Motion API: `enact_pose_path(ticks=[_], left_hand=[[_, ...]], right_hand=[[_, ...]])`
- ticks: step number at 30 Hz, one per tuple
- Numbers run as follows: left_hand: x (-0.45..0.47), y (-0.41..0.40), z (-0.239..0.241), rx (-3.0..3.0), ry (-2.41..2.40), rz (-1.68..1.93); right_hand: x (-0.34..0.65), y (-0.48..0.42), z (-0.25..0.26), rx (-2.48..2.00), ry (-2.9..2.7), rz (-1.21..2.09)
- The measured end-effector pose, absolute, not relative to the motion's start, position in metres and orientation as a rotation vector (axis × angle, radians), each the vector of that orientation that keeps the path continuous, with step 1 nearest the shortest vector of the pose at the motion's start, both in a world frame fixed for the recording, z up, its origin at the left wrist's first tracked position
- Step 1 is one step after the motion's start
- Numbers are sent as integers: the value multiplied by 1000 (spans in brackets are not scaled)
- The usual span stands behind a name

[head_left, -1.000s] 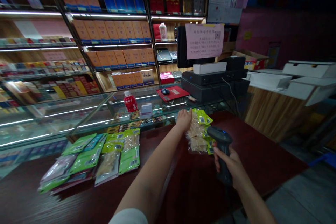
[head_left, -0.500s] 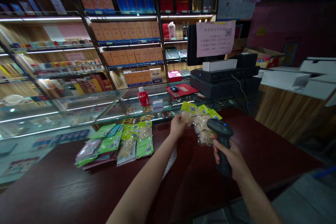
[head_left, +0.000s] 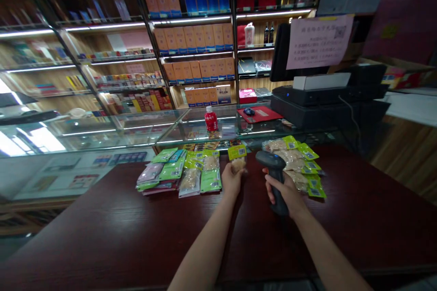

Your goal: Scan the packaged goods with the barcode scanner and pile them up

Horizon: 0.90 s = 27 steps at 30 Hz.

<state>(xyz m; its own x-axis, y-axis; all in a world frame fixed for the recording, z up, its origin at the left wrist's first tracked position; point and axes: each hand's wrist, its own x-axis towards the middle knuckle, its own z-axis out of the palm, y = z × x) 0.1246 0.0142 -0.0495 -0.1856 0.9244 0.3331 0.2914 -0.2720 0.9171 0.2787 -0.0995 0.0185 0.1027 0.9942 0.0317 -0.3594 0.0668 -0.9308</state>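
My left hand (head_left: 232,178) is closed around a small green-topped snack packet (head_left: 237,154), held upright over the dark red counter (head_left: 102,236). My right hand (head_left: 285,191) grips a black barcode scanner (head_left: 273,170) by its handle, its head pointing left toward the packet. A heap of similar green snack packets (head_left: 300,163) lies just right of the scanner. Another spread of packets (head_left: 180,170) lies left of my left hand.
Behind the counter runs a glass display case (head_left: 102,132) with a red bottle (head_left: 210,120) on it. A black register with a monitor and pink notice (head_left: 317,41) stands at the right. Lit shelves of boxed goods (head_left: 194,36) fill the back wall.
My left hand has lifted one packet off the right heap and brought it left, in front of the scanner. The view has swung right to left, so both piles sit more central.
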Motion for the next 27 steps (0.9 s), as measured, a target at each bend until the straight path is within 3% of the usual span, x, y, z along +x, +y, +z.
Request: enact_pose_path(ticks=[27], left_hand=[[124, 17, -50, 1580, 1535, 1431]], right_hand=[[289, -121, 11, -904, -938, 1315]])
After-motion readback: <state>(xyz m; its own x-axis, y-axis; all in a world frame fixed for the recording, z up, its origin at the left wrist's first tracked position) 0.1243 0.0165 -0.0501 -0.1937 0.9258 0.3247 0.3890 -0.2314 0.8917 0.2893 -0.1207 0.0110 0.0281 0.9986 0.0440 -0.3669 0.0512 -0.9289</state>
